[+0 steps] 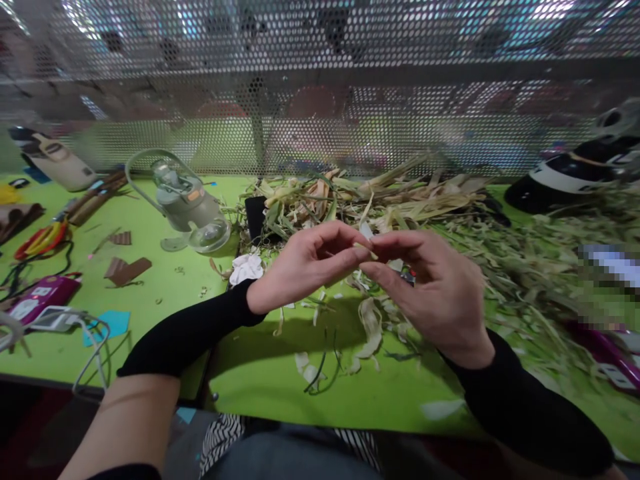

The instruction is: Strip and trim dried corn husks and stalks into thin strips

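Both my hands meet above the green table (260, 373), fingertips pinched together on a thin pale strip of dried leaf (364, 249). My left hand (310, 263) comes in from the left in a black sleeve, its fingers closed on the strip. My right hand (430, 293) holds the other end in a pinch between thumb and forefinger. Loose curled leaf scraps (367, 327) lie on the table right under the hands. A big heap of dried leaves and husks (380, 197) lies just beyond them.
A clear water bottle (187, 203) lies on its side at the left. Scissors with red handles (43, 239), a pink device (43, 295) with cables and brown card pieces (125, 270) lie further left. A perforated metal screen (320, 87) closes the back. A black-and-white helmet (575, 177) rests far right.
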Demonstrator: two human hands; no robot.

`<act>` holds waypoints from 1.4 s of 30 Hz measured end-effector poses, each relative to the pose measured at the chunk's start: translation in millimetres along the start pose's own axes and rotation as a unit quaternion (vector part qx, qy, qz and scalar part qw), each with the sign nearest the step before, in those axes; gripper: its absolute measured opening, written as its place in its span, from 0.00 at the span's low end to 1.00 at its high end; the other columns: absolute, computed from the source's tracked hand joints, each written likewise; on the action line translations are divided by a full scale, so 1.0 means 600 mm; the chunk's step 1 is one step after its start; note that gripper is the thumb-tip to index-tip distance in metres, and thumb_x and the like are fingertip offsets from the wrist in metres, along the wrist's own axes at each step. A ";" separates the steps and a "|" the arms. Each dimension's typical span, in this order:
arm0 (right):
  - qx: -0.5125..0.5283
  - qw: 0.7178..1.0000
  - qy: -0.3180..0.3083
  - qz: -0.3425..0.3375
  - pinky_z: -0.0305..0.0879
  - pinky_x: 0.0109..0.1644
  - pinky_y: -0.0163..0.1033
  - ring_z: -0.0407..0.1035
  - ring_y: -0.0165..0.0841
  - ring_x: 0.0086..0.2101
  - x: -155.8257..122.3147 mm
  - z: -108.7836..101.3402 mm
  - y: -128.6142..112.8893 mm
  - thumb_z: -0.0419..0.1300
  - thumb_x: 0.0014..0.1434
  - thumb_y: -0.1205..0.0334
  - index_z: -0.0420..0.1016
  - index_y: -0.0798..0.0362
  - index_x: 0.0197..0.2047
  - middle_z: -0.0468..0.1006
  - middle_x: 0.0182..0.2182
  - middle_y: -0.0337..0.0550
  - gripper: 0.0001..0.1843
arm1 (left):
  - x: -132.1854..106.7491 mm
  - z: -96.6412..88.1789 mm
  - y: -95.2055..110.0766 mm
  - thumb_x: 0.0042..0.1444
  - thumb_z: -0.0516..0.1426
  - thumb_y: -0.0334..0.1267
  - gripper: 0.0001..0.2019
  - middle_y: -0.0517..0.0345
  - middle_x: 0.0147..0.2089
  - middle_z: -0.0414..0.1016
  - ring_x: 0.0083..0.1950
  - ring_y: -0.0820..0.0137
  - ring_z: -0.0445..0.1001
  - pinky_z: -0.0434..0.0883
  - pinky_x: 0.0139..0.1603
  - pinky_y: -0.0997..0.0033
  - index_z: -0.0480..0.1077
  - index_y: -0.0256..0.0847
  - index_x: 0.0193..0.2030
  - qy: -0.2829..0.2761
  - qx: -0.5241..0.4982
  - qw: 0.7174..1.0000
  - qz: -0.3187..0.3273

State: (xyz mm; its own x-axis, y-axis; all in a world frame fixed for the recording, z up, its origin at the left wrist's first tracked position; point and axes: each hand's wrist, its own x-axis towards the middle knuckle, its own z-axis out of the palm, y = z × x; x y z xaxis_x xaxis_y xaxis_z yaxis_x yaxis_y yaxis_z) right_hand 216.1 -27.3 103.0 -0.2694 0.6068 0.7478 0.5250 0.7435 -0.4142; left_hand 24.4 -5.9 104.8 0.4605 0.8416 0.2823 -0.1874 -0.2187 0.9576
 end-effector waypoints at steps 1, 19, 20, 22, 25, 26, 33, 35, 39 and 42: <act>0.050 0.998 -0.004 0.047 0.80 0.38 0.39 0.81 0.33 0.35 0.000 0.003 0.002 0.72 0.61 0.61 0.80 0.45 0.48 0.85 0.38 0.38 0.12 | 0.000 0.001 -0.003 0.58 0.66 0.55 0.22 0.59 0.34 0.75 0.28 0.80 0.64 0.62 0.27 0.76 0.74 0.36 0.42 -0.002 -0.005 1.000 0.008; -0.038 0.999 0.003 0.003 0.75 0.36 0.41 0.77 0.35 0.31 0.012 -0.009 -0.004 0.66 0.62 0.70 0.79 0.45 0.37 0.84 0.32 0.38 0.08 | 0.002 0.003 -0.006 0.57 0.67 0.54 0.21 0.57 0.38 0.76 0.35 0.76 0.72 0.71 0.38 0.72 0.76 0.36 0.42 0.013 -0.039 0.999 0.014; -0.028 1.000 -0.006 0.010 0.74 0.34 0.40 0.77 0.34 0.30 0.013 -0.010 -0.003 0.66 0.62 0.70 0.79 0.45 0.37 0.83 0.31 0.38 0.08 | 0.003 0.003 -0.006 0.57 0.67 0.54 0.21 0.56 0.38 0.76 0.36 0.76 0.72 0.70 0.37 0.73 0.76 0.36 0.42 0.017 -0.029 0.999 0.014; -0.002 0.999 -0.026 0.040 0.73 0.32 0.39 0.76 0.33 0.28 0.014 -0.009 -0.002 0.65 0.63 0.69 0.79 0.45 0.37 0.82 0.30 0.36 0.07 | 0.004 0.001 -0.006 0.57 0.67 0.56 0.22 0.55 0.38 0.78 0.35 0.76 0.71 0.69 0.36 0.74 0.76 0.35 0.43 0.024 -0.011 1.000 0.012; 0.037 0.995 -0.041 0.082 0.74 0.31 0.38 0.76 0.32 0.28 0.012 -0.007 -0.001 0.65 0.63 0.68 0.80 0.45 0.38 0.83 0.30 0.36 0.06 | 0.004 -0.001 -0.006 0.59 0.65 0.55 0.22 0.55 0.38 0.78 0.34 0.77 0.71 0.69 0.34 0.76 0.76 0.35 0.43 0.037 0.018 0.999 0.014; 0.048 0.994 -0.040 0.093 0.74 0.30 0.38 0.76 0.32 0.27 0.010 -0.005 -0.001 0.65 0.63 0.67 0.80 0.46 0.38 0.83 0.30 0.36 0.05 | 0.004 -0.001 -0.006 0.59 0.65 0.55 0.21 0.55 0.38 0.79 0.33 0.77 0.71 0.69 0.34 0.76 0.76 0.35 0.43 0.042 0.029 0.998 0.020; 0.113 0.980 -0.036 0.158 0.73 0.26 0.35 0.76 0.31 0.25 0.006 0.000 -0.002 0.66 0.64 0.62 0.80 0.48 0.38 0.82 0.28 0.36 0.02 | -0.001 0.006 -0.016 0.63 0.63 0.52 0.17 0.56 0.37 0.80 0.33 0.77 0.74 0.73 0.36 0.76 0.77 0.37 0.41 0.082 0.150 0.977 0.124; 0.114 0.981 -0.030 0.157 0.73 0.26 0.34 0.75 0.30 0.25 0.007 -0.001 -0.003 0.66 0.64 0.62 0.81 0.48 0.37 0.82 0.27 0.35 0.02 | -0.001 0.006 -0.015 0.63 0.63 0.53 0.18 0.55 0.37 0.80 0.34 0.77 0.75 0.74 0.37 0.76 0.76 0.36 0.41 0.074 0.130 0.982 0.113; 0.080 0.989 -0.008 0.122 0.75 0.32 0.37 0.77 0.31 0.29 0.005 -0.004 -0.004 0.67 0.64 0.64 0.81 0.46 0.38 0.84 0.31 0.36 0.02 | 0.002 0.003 -0.007 0.59 0.65 0.56 0.23 0.56 0.37 0.78 0.32 0.77 0.73 0.71 0.33 0.75 0.74 0.35 0.43 0.033 0.016 0.999 0.027; 0.049 0.995 0.006 0.087 0.75 0.33 0.38 0.77 0.31 0.29 0.004 -0.006 -0.005 0.68 0.63 0.66 0.81 0.45 0.38 0.84 0.32 0.36 0.04 | 0.004 -0.001 0.000 0.56 0.66 0.58 0.24 0.59 0.33 0.74 0.30 0.78 0.70 0.69 0.31 0.76 0.73 0.35 0.40 0.012 -0.021 1.000 -0.011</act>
State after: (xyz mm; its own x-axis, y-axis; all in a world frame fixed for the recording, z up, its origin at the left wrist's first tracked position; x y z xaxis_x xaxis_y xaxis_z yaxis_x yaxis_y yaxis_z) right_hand 216.9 -29.2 108.0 -0.1715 0.7265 0.6654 0.4813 0.6511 -0.5869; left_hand 25.2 -3.7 105.6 0.4435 0.8578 0.2599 -0.2148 -0.1799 0.9600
